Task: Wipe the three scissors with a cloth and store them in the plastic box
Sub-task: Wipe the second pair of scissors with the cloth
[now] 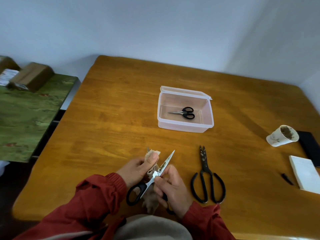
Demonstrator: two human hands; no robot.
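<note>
Hands (138, 168) (173, 186) hold cloth (153, 154), shears (167, 161), box (185, 126) holds scissors (183, 112)

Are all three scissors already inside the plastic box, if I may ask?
No, only the small black-handled scissors lie inside the plastic box.

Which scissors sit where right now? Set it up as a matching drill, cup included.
Things:
1 small scissors
2 all-black scissors
3 silver-bladed scissors
4 paper cup

Places:
A flat on the table, untouched
B held by the right hand, while the left hand pinches the cloth on one blade
C inside the plastic box
D near the table's right edge

Pairs: 1-C, 2-A, 3-B, 4-D
</note>
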